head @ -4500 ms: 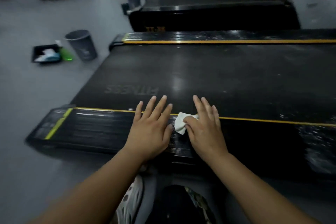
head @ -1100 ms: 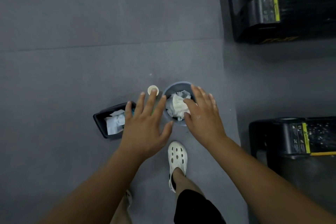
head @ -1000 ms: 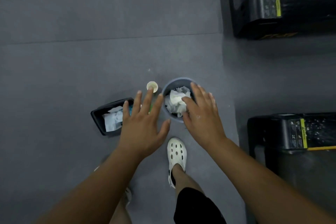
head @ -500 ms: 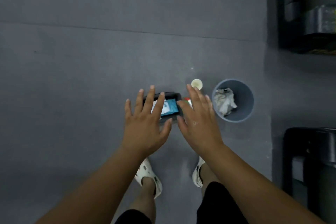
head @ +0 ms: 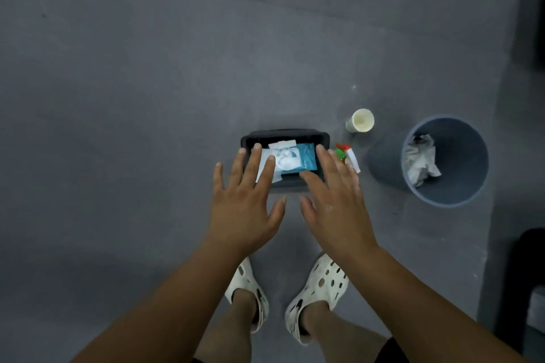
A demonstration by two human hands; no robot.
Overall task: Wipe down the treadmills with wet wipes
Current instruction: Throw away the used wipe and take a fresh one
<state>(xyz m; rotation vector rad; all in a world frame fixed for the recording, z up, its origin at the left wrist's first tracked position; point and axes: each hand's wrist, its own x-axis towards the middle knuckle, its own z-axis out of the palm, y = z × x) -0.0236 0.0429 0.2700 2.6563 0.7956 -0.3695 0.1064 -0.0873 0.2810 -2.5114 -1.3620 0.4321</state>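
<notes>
A black tray lies on the grey floor in front of my feet, with a blue and white pack of wet wipes in it. My left hand hovers over the tray's left side with fingers spread and straight, holding nothing. Over the tray's right side my right hand is stretched out flat and empty too. A grey bin to the right holds crumpled used wipes. No treadmill deck is plainly in view.
A green spray bottle lies between the tray and the bin, partly behind my right hand. A small paper cup stands behind it. My feet in white clogs are below. Dark equipment edges run along the right border.
The wipe I held on the treadmill went into the bin. Since then my view and both empty hands moved left from the bin and now hover nearer the tray of wipes.
</notes>
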